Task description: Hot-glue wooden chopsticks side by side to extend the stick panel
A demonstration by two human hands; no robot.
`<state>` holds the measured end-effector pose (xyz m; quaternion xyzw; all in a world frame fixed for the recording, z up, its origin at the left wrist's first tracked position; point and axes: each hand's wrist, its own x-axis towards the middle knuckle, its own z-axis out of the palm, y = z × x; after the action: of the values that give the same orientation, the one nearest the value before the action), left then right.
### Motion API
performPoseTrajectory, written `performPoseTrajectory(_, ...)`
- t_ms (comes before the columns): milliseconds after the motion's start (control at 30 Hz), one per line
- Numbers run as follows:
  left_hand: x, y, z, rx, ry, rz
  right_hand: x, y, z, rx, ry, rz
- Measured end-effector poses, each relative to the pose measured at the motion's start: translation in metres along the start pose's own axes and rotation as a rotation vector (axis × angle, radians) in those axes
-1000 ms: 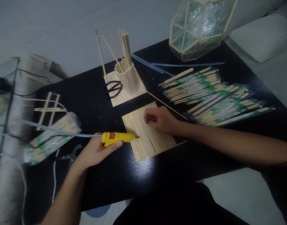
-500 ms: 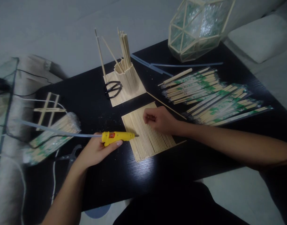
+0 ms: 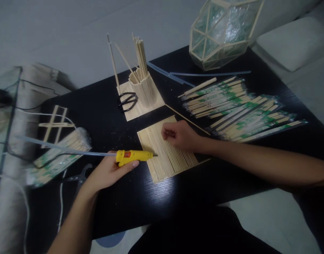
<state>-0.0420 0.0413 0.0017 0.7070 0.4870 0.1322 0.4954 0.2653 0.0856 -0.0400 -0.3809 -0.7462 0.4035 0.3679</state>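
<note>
My left hand (image 3: pixel 109 173) is closed around a yellow hot glue gun (image 3: pixel 134 156). A long translucent glue stick (image 3: pixel 72 150) runs out of its back end, and its nozzle points right, over a flat panel of wooden chopsticks (image 3: pixel 164 160) laid side by side. My right hand (image 3: pixel 179 135) rests at the panel's upper right part with its fingers curled in; whether they hold anything is hidden. Behind the panel stands a round holder made of chopsticks (image 3: pixel 147 91) on a square chopstick base, with loose sticks upright in it.
Wrapped chopsticks (image 3: pixel 246 109) are heaped at the right. Glue sticks (image 3: pixel 209 73) and a geometric framed container (image 3: pixel 217 35) are at the back. Black-handled scissors (image 3: pixel 127 101) lean by the holder. A chopstick bundle (image 3: pixel 61 155), a crossed frame (image 3: pixel 54 124) and cords lie left.
The glue gun and my left hand have shifted very slightly right and down. My right hand and the chopstick panel look unchanged.
</note>
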Motion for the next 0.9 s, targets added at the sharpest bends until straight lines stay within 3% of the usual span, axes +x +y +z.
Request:
performPoseTrajectory(133,-0.001,0.004,-0.001,0.006,-0.107,0.015,0.0,-0.001,0.0,-0.006,-0.006,0.013)
performPoseTrajectory(267,-0.001,0.005,-0.001,0.023,-0.117,0.028,0.0,-0.002,0.0,-0.012,-0.007,0.016)
performPoseTrajectory(567,0.004,0.002,0.001,0.047,0.156,-0.027,0.001,0.0,0.0,-0.006,-0.002,0.003)
performPoseTrajectory(900,0.012,0.005,0.005,0.114,0.353,-0.064,0.001,-0.001,0.0,0.003,-0.015,0.019)
